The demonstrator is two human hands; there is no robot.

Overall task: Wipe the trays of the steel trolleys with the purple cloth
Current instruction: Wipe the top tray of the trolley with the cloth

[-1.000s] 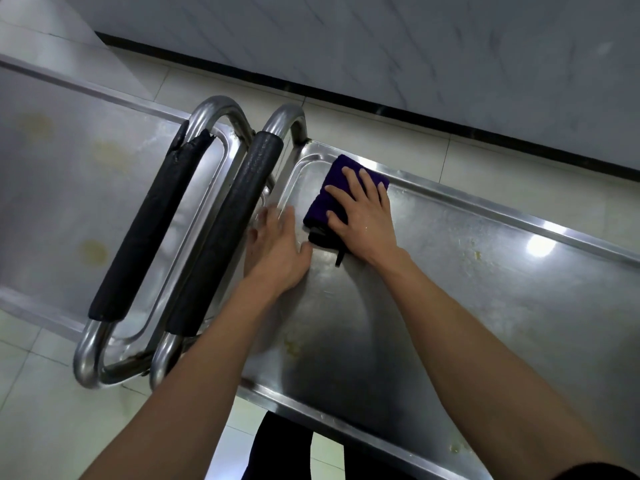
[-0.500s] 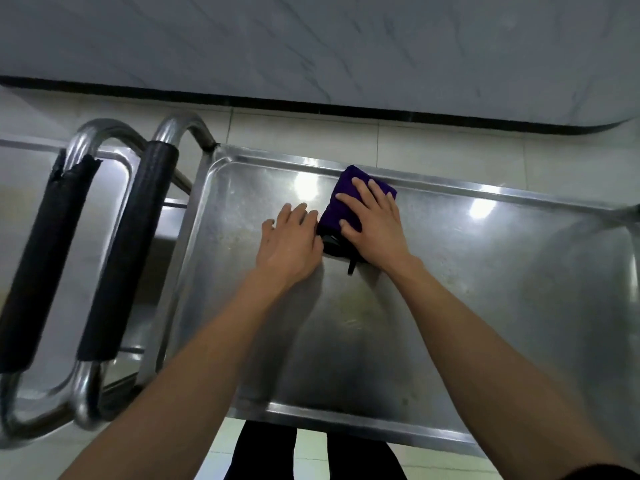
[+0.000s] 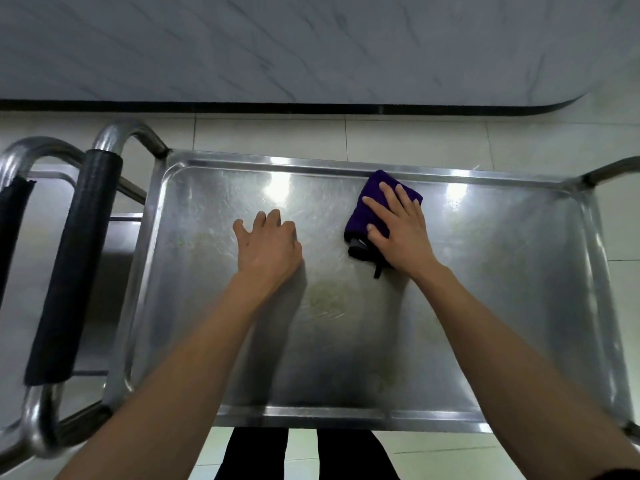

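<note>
A steel trolley tray (image 3: 502, 306) fills the middle of the head view, with dull yellowish stains near its centre. The folded purple cloth (image 3: 367, 206) lies on the tray near its far rim, right of centre. My right hand (image 3: 401, 230) presses flat on the cloth with straight, spread fingers. My left hand (image 3: 268, 244) rests on the bare tray to the left of the cloth, apart from it, its fingers slightly bent and holding nothing.
A steel handle with a black foam grip (image 3: 74, 265) rises at the tray's left end. A second trolley's padded handle (image 3: 12, 223) and tray stand further left. A marbled wall (image 3: 311, 46) with a black skirting runs behind, above a tiled floor.
My right hand has slid the cloth to the right along the far rim. The hands, side by side before, are now apart. The view has swung right, showing the whole tray.
</note>
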